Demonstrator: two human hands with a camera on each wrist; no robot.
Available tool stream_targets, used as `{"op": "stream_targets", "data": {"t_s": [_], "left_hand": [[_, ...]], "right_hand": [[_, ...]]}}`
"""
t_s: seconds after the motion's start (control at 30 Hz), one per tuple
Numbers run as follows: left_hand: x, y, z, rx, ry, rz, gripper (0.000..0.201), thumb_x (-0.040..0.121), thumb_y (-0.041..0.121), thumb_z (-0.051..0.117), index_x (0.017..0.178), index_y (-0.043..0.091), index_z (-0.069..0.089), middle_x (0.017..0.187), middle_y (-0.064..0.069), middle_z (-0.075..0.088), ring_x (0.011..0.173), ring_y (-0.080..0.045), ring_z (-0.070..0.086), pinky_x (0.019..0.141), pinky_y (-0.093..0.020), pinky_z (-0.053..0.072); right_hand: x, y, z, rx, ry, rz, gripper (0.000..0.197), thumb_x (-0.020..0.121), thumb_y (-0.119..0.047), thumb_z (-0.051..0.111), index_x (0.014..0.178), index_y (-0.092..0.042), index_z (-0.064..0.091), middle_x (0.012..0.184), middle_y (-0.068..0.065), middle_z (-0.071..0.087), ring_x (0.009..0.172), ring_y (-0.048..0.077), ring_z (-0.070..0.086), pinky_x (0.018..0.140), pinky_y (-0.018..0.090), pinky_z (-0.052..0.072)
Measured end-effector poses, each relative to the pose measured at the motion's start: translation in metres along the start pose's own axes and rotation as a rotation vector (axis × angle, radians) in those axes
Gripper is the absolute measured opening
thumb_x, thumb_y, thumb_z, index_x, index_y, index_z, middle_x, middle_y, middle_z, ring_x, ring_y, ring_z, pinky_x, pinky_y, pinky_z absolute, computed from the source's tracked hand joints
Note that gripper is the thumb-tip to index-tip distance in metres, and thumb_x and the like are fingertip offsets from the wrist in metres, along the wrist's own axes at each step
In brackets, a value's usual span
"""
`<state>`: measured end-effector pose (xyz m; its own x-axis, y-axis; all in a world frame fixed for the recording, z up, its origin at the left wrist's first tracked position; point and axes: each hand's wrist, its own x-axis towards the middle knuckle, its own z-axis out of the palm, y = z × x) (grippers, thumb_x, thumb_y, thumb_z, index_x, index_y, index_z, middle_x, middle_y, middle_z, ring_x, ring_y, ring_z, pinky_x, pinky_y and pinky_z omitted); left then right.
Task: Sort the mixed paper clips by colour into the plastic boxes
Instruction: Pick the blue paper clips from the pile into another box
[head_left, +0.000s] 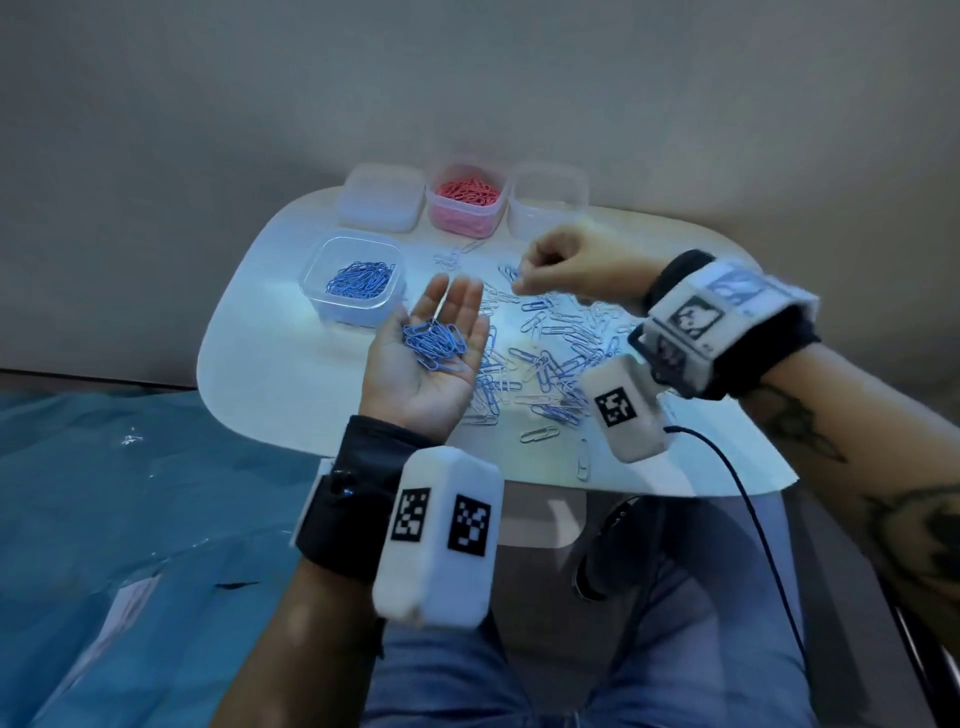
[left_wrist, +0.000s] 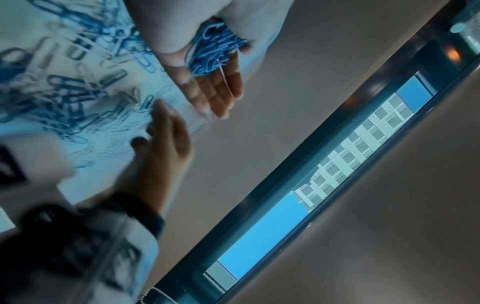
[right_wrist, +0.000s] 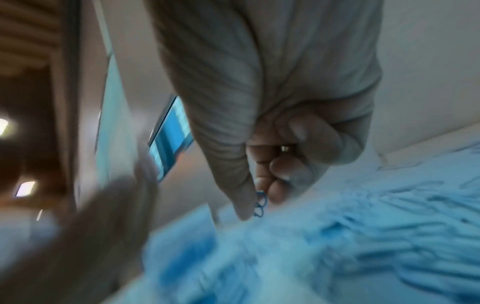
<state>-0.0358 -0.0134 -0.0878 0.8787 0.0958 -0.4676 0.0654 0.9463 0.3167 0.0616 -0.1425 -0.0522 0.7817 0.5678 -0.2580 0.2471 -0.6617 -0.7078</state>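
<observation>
White table, blue plastic sheet at left, black cable, window with building outside.

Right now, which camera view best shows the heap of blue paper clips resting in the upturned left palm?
The head view: the heap of blue paper clips lies sharp and whole on the open left hand. The left wrist view shows the same heap closer, but partly hidden behind the base of the palm. The right wrist view is blurred and does not show it clearly.

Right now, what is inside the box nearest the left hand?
The near box holds a heap of blue paper clips, nothing else visible. What lies beneath the heap is covered. The left hand cups more blue ones.
</observation>
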Motion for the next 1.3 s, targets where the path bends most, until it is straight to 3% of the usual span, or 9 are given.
{"op": "stream_targets", "data": {"t_s": [0.07,0.17,0.33,0.5,0.6,0.83,0.97,1.13,1.3], "left_hand": [[0.001,-0.007,0.002,-0.008,-0.008,-0.020,0.047,0.101,0.032,0.021,0.089,0.007,0.059,0.088,-0.010,0.066,0.092,-0.015,0.063,0.077,-0.032,0.049],[0.001,-0.016,0.008,-0.077,-0.050,-0.046,0.048,0.101,0.032,0.023,0.088,0.004,0.060,0.078,-0.015,0.069,0.074,-0.024,0.068,0.062,-0.034,0.057],[-0.002,-0.005,0.006,-0.089,-0.084,-0.041,0.051,0.102,0.028,0.018,0.092,0.002,0.060,0.079,-0.014,0.070,0.095,-0.018,0.063,0.071,-0.035,0.054],[-0.003,0.007,0.001,-0.038,-0.087,0.017,0.048,0.101,0.027,0.020,0.091,0.005,0.062,0.080,-0.011,0.072,0.092,-0.010,0.062,0.061,-0.030,0.057],[-0.006,0.009,0.001,-0.031,-0.095,0.031,0.049,0.101,0.029,0.021,0.091,0.004,0.063,0.082,-0.011,0.072,0.079,-0.019,0.070,0.063,-0.031,0.057],[-0.007,0.009,0.001,-0.043,-0.095,0.034,0.051,0.102,0.029,0.021,0.092,0.003,0.063,0.085,-0.013,0.072,0.086,-0.017,0.069,0.065,-0.031,0.057],[-0.009,0.009,0.001,-0.029,-0.079,0.045,0.050,0.101,0.029,0.021,0.092,0.003,0.063,0.085,-0.012,0.072,0.083,-0.022,0.068,0.066,-0.030,0.057],[-0.013,0.007,0.000,-0.028,-0.081,0.039,0.050,0.101,0.030,0.021,0.092,0.003,0.063,0.084,-0.012,0.072,0.094,-0.015,0.065,0.066,-0.030,0.057],[-0.017,0.008,-0.003,-0.021,-0.096,0.045,0.048,0.100,0.028,0.023,0.090,0.003,0.063,0.084,-0.012,0.072,0.073,-0.023,0.071,0.066,-0.030,0.057]], "right_hand": [[-0.013,-0.012,-0.003,0.191,-0.045,-0.046,0.021,0.086,-0.012,0.062,0.068,-0.017,0.052,0.063,-0.002,0.044,0.054,0.007,0.035,0.043,0.013,0.026],[-0.023,-0.027,0.011,0.117,-0.115,-0.139,0.009,0.083,-0.009,0.066,0.075,-0.010,0.061,0.056,-0.014,0.056,0.046,-0.004,0.047,0.045,0.006,0.032],[-0.011,-0.008,-0.010,-0.021,0.423,-0.131,0.014,0.083,-0.016,0.067,0.093,-0.006,0.069,0.068,-0.008,0.054,0.060,-0.003,0.043,0.057,0.007,0.034],[0.011,0.015,-0.008,-0.493,0.135,-0.067,0.019,0.083,-0.013,0.065,0.101,-0.010,0.070,0.078,-0.002,0.057,0.084,0.019,0.052,0.058,0.008,0.027],[0.026,0.018,0.004,-0.616,0.022,-0.075,0.019,0.082,-0.012,0.065,0.099,-0.008,0.069,0.073,-0.006,0.048,0.088,0.022,0.052,0.065,0.021,0.038],[0.030,0.017,0.009,-0.613,0.009,-0.017,0.014,0.087,-0.010,0.056,0.098,-0.005,0.064,0.086,0.001,0.050,0.085,0.017,0.046,0.076,0.028,0.040],[0.014,0.015,-0.003,-0.352,0.203,-0.048,0.002,0.090,-0.012,0.055,0.088,-0.012,0.055,0.086,0.001,0.052,0.084,0.014,0.045,0.070,0.022,0.033],[-0.008,0.020,0.011,-0.421,0.203,-0.059,0.014,0.087,-0.015,0.061,0.100,-0.011,0.064,0.092,-0.001,0.059,0.085,0.014,0.049,0.072,0.021,0.033],[-0.018,0.018,0.025,-0.423,0.136,-0.008,0.010,0.085,-0.010,0.061,0.091,-0.009,0.069,0.092,0.002,0.066,0.087,0.018,0.055,0.079,0.028,0.045]]}}
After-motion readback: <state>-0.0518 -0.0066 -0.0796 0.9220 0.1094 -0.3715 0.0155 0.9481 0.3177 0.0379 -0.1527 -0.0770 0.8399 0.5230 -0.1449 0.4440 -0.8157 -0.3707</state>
